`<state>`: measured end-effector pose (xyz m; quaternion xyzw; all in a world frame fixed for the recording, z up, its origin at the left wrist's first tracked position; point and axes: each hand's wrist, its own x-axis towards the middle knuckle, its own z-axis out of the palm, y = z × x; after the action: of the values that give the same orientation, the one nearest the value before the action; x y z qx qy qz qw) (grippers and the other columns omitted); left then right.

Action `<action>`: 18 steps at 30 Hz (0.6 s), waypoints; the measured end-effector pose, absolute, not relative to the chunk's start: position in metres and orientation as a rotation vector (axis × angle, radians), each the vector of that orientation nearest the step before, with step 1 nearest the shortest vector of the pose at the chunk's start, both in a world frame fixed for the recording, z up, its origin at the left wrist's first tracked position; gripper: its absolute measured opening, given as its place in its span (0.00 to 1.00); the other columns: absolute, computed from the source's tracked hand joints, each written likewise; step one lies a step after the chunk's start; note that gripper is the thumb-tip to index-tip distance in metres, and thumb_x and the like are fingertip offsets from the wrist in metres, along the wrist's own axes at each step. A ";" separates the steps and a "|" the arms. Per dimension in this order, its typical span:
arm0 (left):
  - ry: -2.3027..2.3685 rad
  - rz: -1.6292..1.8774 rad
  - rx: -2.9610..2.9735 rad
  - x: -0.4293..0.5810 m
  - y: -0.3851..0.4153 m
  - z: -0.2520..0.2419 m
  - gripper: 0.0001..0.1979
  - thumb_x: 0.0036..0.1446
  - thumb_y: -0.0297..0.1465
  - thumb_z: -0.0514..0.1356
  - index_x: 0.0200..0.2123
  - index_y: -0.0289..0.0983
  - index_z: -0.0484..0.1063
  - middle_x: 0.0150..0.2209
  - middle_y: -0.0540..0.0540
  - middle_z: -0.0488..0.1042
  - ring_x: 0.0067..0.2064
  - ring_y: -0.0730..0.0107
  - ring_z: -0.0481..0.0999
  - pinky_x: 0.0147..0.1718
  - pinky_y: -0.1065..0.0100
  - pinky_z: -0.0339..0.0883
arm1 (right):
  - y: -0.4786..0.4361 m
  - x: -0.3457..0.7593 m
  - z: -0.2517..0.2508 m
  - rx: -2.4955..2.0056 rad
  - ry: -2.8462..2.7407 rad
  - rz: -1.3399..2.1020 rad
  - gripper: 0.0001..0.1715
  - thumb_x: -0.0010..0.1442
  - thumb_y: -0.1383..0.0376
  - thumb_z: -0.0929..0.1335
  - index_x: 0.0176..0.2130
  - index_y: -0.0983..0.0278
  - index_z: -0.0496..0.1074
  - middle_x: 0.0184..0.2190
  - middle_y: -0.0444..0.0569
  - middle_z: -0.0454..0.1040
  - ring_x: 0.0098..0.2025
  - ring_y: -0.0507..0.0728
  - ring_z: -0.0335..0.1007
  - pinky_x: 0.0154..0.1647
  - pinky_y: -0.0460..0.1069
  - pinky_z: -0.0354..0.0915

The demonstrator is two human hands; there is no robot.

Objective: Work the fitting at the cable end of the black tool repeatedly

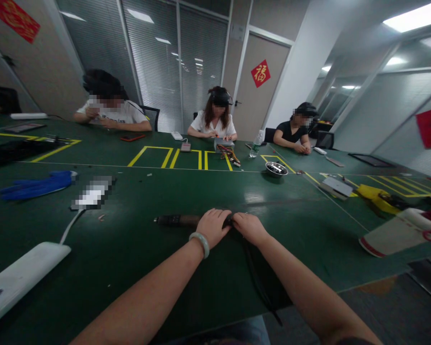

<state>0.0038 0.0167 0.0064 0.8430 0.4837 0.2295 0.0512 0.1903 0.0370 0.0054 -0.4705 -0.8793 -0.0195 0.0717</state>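
A corded electric screwdriver (188,220) with a dark barrel and a small metal tip lies sideways over the green table, its tip pointing left. My left hand (212,229), with a pale bangle on the wrist, is wrapped around the rear of its body. At the tail end, my right hand (249,227) has its fingers closed where the cord meets the tool, close against my left fingers. The black cord (253,268) runs down from there toward the front table edge. Fingers hide the exact joint between tool and cord.
On the left are a blue glove (39,186), a phone (93,192) and a white power bank (27,275) cabled to it. A metal bowl (276,169), a bottle (256,144) and a whitish cylindrical container (395,232) stand to the right. Three people sit opposite.
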 end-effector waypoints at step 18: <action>1.668 0.521 2.340 -0.071 0.004 -0.012 0.33 0.63 0.49 0.46 0.66 0.41 0.47 0.68 0.44 0.46 0.68 0.54 0.42 0.63 0.48 0.44 | -0.026 0.371 0.012 -2.544 -1.745 -0.036 0.21 0.62 0.52 0.57 0.41 0.60 0.71 0.39 0.58 0.75 0.36 0.65 0.73 0.28 0.54 0.63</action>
<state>-0.0707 0.0044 -0.0119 0.7963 0.5677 0.1774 0.1103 0.3706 -0.0255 0.0118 -0.8243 -0.5654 -0.0116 0.0284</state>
